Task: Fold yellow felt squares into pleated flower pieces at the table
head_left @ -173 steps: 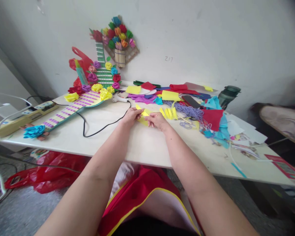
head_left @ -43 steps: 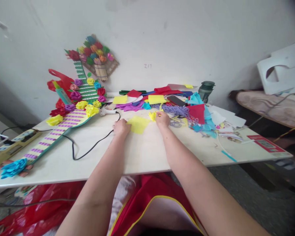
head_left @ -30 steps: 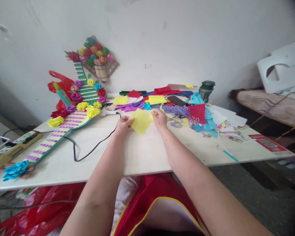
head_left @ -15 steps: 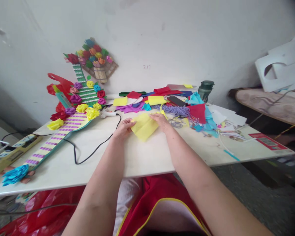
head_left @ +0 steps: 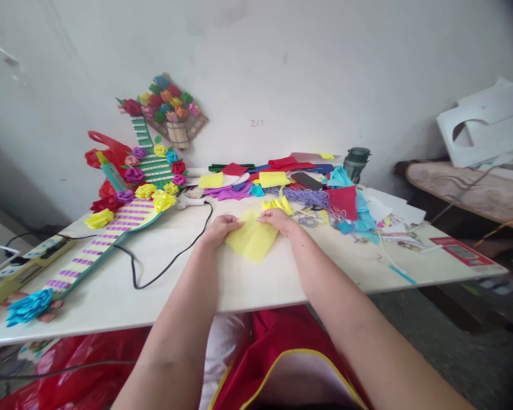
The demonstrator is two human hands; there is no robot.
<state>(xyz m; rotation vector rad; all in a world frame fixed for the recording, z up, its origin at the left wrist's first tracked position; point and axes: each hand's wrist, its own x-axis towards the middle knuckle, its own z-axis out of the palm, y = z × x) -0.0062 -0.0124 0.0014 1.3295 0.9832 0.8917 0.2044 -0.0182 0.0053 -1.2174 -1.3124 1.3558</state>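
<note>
The left hand [head_left: 223, 229] pinches the upper left edge of a thin yellow sheet [head_left: 253, 242], its thumb laid toward the sheet and its other fingers curled in close; the gap between them is narrow. The right hand [head_left: 279, 221] holds the upper right edge of the same sheet, thumb and fingertips drawn together on it, the knuckles bent. How far the hidden fingers behind the sheet are spread, I cannot tell.

The sheet hangs between the 2 hands with 1 corner pointing down toward the near edge of the white table [head_left: 256, 293]. It is above the front middle of the tabletop; whether that lower corner touches the surface, I cannot tell.

Just beyond the right hand lie the yellow folded pieces [head_left: 277, 204], near a tangle of purple yarn [head_left: 305, 197]. A dark phone [head_left: 308, 180] lies behind the yarn, with a red sheet [head_left: 343, 202] to the right and a dark green bottle [head_left: 356, 165] standing farther back. Beyond the left hand lies a white tool [head_left: 191, 201], its black cord [head_left: 171, 263] looping across the table. Farther left, the purple-striped panel [head_left: 106, 240] lies slanted, with yellow paper flowers [head_left: 164, 200] at its upper end.
</note>
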